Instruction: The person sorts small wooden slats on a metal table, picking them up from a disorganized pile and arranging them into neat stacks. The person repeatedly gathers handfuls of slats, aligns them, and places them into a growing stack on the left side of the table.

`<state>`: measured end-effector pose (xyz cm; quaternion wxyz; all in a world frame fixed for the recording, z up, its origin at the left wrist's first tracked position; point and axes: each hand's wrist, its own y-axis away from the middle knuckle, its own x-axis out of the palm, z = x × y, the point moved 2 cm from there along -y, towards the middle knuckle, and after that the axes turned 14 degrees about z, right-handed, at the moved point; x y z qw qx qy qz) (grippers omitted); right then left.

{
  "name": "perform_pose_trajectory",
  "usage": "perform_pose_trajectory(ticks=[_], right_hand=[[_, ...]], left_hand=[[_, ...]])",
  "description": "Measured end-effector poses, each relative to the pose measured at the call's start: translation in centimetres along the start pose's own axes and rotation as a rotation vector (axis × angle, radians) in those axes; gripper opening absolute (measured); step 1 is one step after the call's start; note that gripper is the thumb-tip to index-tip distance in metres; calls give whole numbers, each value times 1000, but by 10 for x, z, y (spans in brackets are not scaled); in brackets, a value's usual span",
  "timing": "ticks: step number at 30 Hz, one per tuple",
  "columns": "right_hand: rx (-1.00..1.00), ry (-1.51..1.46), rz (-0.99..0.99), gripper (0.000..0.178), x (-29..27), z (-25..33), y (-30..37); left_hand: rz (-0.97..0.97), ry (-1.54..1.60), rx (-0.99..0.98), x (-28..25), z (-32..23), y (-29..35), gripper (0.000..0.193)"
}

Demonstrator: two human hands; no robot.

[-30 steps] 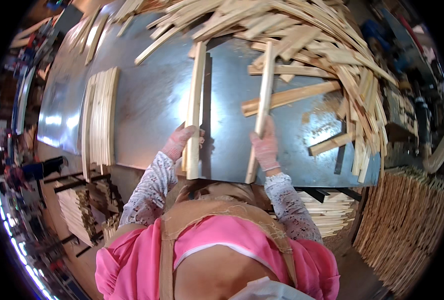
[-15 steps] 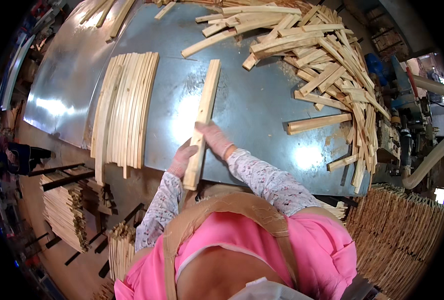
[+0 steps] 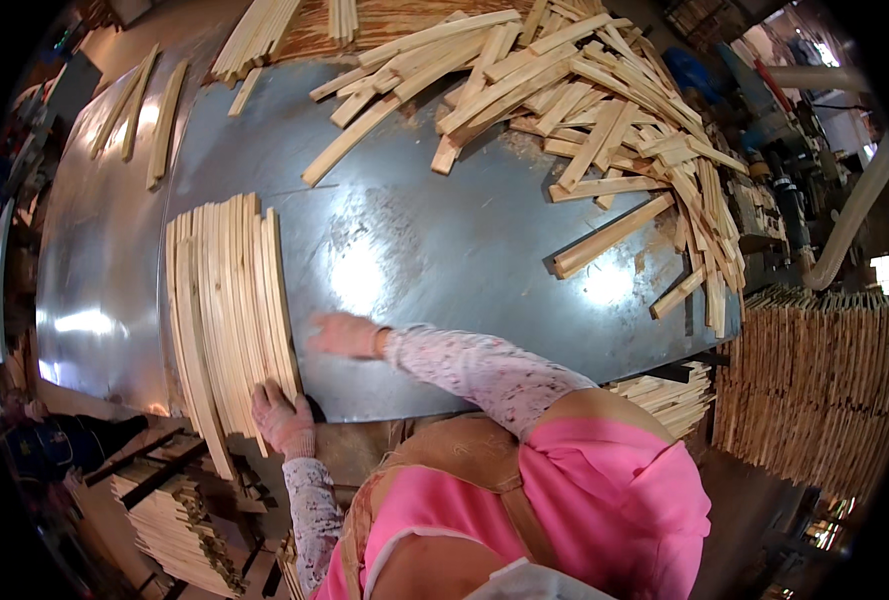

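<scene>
A row of wooden slats [image 3: 226, 310] is laid side by side on the metal desk [image 3: 444, 260]. Its near end is pressed by the left hand [image 3: 284, 420] (fingers curled narrow on the slats); the right hand [image 3: 344, 335], fingers empty and loosely spread, is held just beside the row's right edge.

A loose heap of pale wooden slats [image 3: 584, 110] sprawls across the far end of the grey metal table [image 3: 434, 250]; stacked slats [image 3: 814, 380] stand alongside.

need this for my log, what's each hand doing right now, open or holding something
Left hand: gloved, resting on the near end of the row of wooden slats; grip cannot be told.
Right hand: open, empty, beside the row above the metal table.
</scene>
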<state>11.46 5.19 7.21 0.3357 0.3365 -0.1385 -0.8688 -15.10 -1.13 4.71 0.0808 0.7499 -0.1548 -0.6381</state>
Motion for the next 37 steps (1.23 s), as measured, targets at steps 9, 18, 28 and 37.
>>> perform_pose_trajectory(ticks=[9,18,28,37], right_hand=[[627,75,-1150,51,-117,-345,355],[1541,-184,-1453,62,-238,-424,751],[903,-380,-1320,43,-172,-392,718],[646,-688,-1176,67,117,-273,525]], left_hand=[[-42,72,84,6,-132,7,82],[37,157,783,60,-403,-12,64],[-354,-112,573,-7,-616,-208,69],[-115,-224,595,-1,-628,-236,52]])
